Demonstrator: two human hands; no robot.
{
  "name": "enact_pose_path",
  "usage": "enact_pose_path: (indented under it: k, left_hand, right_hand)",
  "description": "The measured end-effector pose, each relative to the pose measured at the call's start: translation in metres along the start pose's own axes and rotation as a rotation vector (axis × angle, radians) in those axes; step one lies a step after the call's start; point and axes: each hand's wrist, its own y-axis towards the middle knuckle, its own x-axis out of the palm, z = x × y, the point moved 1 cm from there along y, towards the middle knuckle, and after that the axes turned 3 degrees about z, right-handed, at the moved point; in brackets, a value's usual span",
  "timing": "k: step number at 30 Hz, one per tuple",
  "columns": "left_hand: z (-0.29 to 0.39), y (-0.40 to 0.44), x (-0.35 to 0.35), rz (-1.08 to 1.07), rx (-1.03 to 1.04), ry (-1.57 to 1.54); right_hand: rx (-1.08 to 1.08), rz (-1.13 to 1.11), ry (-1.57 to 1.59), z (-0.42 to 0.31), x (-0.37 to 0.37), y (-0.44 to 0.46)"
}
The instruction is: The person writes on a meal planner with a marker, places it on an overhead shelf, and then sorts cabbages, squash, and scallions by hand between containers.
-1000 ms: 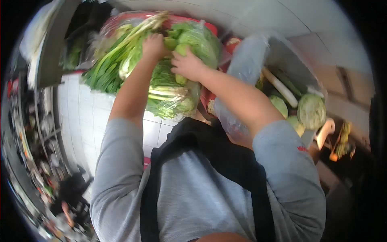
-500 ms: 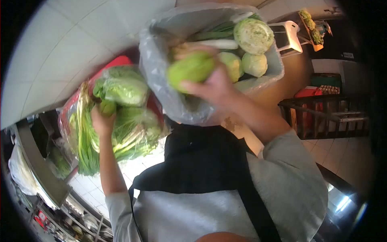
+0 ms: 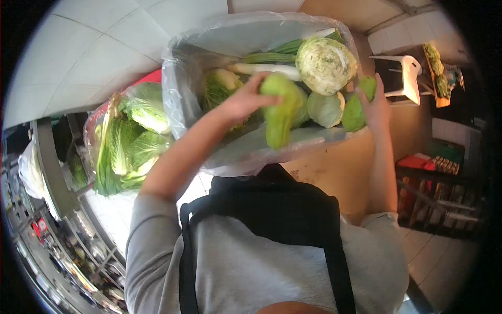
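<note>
Over the near side of a plastic-lined bin (image 3: 178, 89), my left hand (image 3: 250, 98) grips a long pale-green gourd (image 3: 280, 112), slightly blurred. At the bin's right end my right hand (image 3: 375, 102) is closed round a darker green gourd (image 3: 355, 114). Between them in the bin lie a large round cabbage (image 3: 326, 65) and a smaller pale cabbage (image 3: 325, 109). Behind my left hand are a white radish-like stalk (image 3: 265, 70), long green stalks (image 3: 274, 57) and leafy greens (image 3: 218, 89).
To the left, a red container (image 3: 151, 77) holds bagged leafy vegetables (image 3: 130, 149). A white stool (image 3: 410, 78) and a board with greens (image 3: 438, 73) stand at the right. Below them is a dark rack (image 3: 439, 201); metal shelving (image 3: 55, 172) is at the far left.
The view has turned right, towards the bin. My left hand has left the leafy vegetables and come over the bin with a gourd. My right hand has carried its gourd to the bin's right end.
</note>
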Motion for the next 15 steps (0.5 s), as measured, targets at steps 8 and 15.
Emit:
enact_pose_path:
  k: [8,15]
  left_hand:
    - [-0.091,0.090,0.108,0.454,-0.270,0.409]
    - [-0.110,0.116,0.108,0.502,-0.146,0.472]
  right_hand:
    - [-0.334,0.080,-0.248,0.042,0.040,-0.026]
    - [-0.902,-0.017,0.007,-0.103,0.029,0.020]
